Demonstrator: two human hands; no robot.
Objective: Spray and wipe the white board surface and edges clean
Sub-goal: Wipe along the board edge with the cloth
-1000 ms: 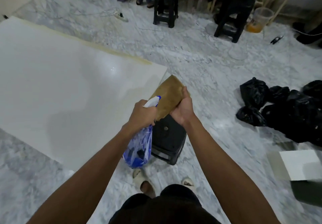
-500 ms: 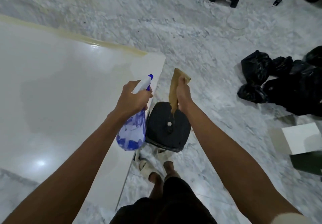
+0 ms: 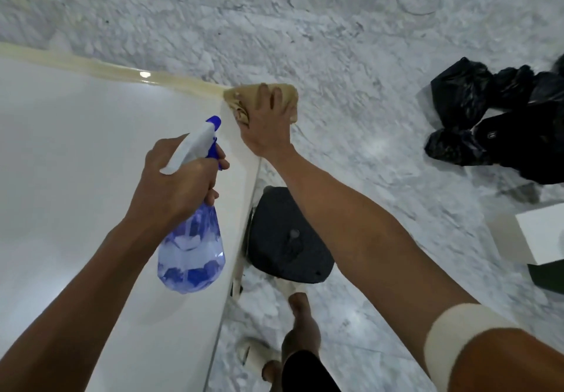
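A large white board (image 3: pixel 76 153) lies flat, filling the left of the view, with a yellowish strip along its far edge. My right hand (image 3: pixel 268 126) presses a tan cloth (image 3: pixel 290 94) onto the board's far right corner, fingers spread flat over it. Above the board near its right edge, my left hand (image 3: pixel 177 184) grips a blue translucent spray bottle (image 3: pixel 192 251) by the neck, its white and blue nozzle pointing toward the corner.
A black stool (image 3: pixel 287 239) stands just right of the board's edge, under my right forearm. Black plastic bags (image 3: pixel 494 117) lie on the marble floor at the right. A white box (image 3: pixel 543 236) sits at the right edge. My feet are below.
My right hand has carried the cloth forward from above the stool and laid it on the board's far right corner. The view has tipped downward and closer.
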